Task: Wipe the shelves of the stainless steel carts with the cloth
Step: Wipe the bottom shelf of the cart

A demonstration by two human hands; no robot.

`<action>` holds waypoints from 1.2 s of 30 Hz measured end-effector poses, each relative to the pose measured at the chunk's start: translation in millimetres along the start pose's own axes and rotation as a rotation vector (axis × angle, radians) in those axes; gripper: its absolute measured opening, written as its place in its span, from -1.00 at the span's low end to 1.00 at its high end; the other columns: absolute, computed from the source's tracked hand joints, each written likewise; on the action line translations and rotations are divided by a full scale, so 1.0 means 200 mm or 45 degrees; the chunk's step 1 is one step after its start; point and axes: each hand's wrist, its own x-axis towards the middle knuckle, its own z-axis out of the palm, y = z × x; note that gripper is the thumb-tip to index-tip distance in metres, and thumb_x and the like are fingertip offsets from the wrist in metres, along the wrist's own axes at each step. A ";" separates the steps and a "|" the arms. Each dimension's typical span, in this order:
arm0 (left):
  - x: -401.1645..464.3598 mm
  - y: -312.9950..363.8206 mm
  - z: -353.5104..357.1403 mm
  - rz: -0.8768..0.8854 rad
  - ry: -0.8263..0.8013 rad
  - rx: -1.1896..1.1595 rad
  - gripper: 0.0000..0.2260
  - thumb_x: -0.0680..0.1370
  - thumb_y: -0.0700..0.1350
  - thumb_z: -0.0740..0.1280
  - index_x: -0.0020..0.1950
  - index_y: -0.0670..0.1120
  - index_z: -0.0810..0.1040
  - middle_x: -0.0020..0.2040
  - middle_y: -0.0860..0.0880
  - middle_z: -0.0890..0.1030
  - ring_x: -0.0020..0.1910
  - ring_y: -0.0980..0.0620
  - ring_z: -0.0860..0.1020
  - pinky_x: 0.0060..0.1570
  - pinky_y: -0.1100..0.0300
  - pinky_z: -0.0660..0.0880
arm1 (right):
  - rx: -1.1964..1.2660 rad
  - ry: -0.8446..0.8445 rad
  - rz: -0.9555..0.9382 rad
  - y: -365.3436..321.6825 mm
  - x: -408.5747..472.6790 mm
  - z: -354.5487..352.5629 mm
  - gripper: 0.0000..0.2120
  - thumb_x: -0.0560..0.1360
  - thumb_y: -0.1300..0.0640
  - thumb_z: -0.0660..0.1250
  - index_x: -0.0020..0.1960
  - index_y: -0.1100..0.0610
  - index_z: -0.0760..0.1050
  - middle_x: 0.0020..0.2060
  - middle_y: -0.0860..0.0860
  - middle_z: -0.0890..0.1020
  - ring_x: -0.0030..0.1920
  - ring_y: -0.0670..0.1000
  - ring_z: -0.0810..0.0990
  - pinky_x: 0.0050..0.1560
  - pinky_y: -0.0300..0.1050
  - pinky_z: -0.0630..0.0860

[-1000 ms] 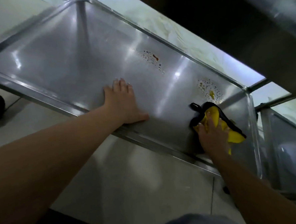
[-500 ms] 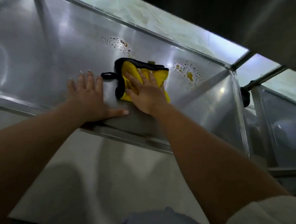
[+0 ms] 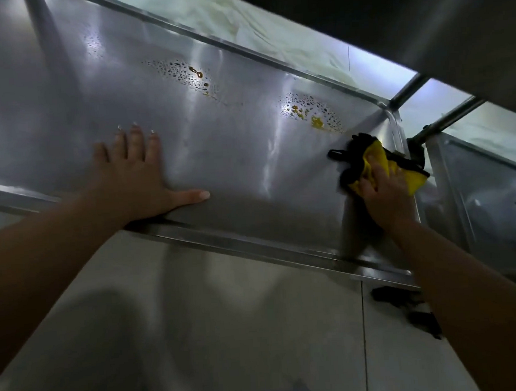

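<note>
A stainless steel cart shelf fills the upper half of the view, its raised rim running along the near edge. My left hand lies flat on the shelf near that rim, fingers spread. My right hand presses a yellow cloth with black trim against the shelf at its right end, close to the corner post. Two patches of droplets with yellow-brown spots sit on the shelf, one patch at the middle back and another patch just above the cloth.
A second steel cart stands right beside the first, past the corner post. An upper shelf hangs dark overhead at the top right. Pale tiled floor lies below the rim, with a black caster under the right corner.
My right hand has swept the cloth from the middle of the shelf, beside my left hand, back to the right end. My left hand has stayed flat in place.
</note>
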 end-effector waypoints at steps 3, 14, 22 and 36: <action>0.00 0.01 -0.01 -0.004 -0.005 0.008 0.33 0.01 0.72 -0.26 0.55 -0.13 -0.01 0.57 -0.21 0.03 0.53 -0.23 0.03 0.42 -0.23 0.06 | -0.054 0.000 0.192 -0.16 0.00 0.04 -0.47 0.61 0.00 0.11 0.56 -0.01 0.09 0.51 0.23 0.16 0.49 0.28 0.09 0.46 0.28 0.03; -0.07 -0.06 -0.01 0.094 0.032 -0.096 0.24 0.10 0.70 -0.21 0.52 -0.12 0.17 0.54 -0.19 0.16 0.52 -0.22 0.08 0.42 -0.19 0.07 | -0.069 -0.114 -0.317 -0.99 -0.36 0.23 -0.43 0.55 -0.18 0.13 0.52 -0.21 0.08 0.55 0.05 0.12 0.52 0.26 0.01 0.34 0.48 0.01; -0.13 -0.44 -0.11 0.398 -0.141 -0.151 -0.11 0.38 0.48 -0.14 0.57 -0.04 0.06 0.59 -0.03 0.03 0.56 0.02 -0.01 0.51 0.00 -0.04 | -0.228 -0.327 -0.746 -1.13 -0.43 0.16 -0.38 0.56 0.09 0.19 0.54 -0.19 0.06 0.56 0.03 0.09 0.53 0.19 0.08 0.35 0.30 0.28; -1.10 -0.91 -0.78 -0.049 -0.580 -0.339 -0.26 0.52 0.37 -0.08 0.58 -0.02 -0.06 0.59 -0.08 -0.01 0.56 -0.05 -0.01 0.49 -0.10 -0.08 | 0.025 -0.995 -0.790 -1.81 -1.13 -0.65 -0.45 0.60 0.28 0.14 0.53 -0.05 0.18 0.56 0.05 0.09 0.52 0.14 0.17 0.42 0.14 0.30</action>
